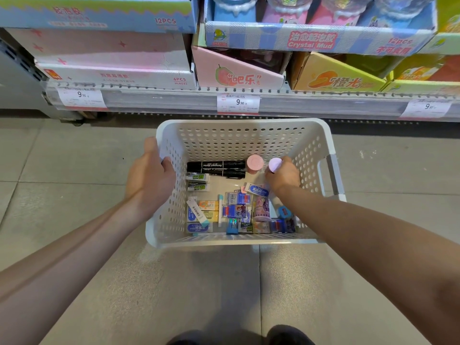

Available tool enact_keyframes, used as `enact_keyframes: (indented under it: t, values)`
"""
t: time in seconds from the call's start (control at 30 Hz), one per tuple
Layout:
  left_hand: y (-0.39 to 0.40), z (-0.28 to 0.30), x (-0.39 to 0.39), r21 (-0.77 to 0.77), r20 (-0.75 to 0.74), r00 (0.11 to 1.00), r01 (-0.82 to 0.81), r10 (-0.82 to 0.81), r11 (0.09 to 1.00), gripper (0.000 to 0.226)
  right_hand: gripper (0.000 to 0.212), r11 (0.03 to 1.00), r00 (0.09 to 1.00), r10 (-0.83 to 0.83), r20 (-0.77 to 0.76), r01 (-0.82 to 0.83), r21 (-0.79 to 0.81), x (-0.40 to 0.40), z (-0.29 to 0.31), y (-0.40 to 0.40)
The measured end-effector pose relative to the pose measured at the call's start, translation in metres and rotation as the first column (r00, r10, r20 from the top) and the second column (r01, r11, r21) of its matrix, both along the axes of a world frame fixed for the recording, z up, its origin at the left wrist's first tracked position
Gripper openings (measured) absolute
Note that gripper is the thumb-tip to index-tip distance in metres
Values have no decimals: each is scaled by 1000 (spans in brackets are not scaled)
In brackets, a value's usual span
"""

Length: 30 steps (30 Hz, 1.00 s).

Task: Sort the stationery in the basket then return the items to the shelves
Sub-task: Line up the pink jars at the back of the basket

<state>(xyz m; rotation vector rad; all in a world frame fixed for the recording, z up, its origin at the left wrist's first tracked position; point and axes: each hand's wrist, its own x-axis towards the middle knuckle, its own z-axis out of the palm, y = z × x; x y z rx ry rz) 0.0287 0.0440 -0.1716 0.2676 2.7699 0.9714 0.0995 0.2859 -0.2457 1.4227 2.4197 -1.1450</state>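
Observation:
A white perforated basket (244, 139) stands on the floor in front of a shelf. My left hand (149, 173) grips its left rim. My right hand (283, 176) is inside the basket, closed around a purple-lidded tub (275, 165). Beside it stands a pink-lidded tub (255, 163). Two black permanent markers (216, 168) lie along the far side. Several erasers (201, 215) and small blue and purple packets (236, 204) cover the near part of the basket floor.
The shelf edge (174, 100) with price tags runs just behind the basket. Display boxes of crystal mud stand on it: pink (239, 75), orange (336, 78), white (119, 75). Grey floor tiles lie all around. My shoes (286, 336) show at the bottom.

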Motion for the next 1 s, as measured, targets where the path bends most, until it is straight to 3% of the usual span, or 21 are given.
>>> enact_keyframes:
  t: [0.7, 1.0]
  values:
    - [-1, 3, 0, -16, -11, 1000, 0, 0, 1000, 10, 35, 998, 998, 53, -39, -53, -16, -4, 1, 5]
    - [0, 4, 0, -5, 4, 1000, -1, 1, 1000, 8, 47, 996, 999, 39, 16, -38, -83, -3, 11, 5]
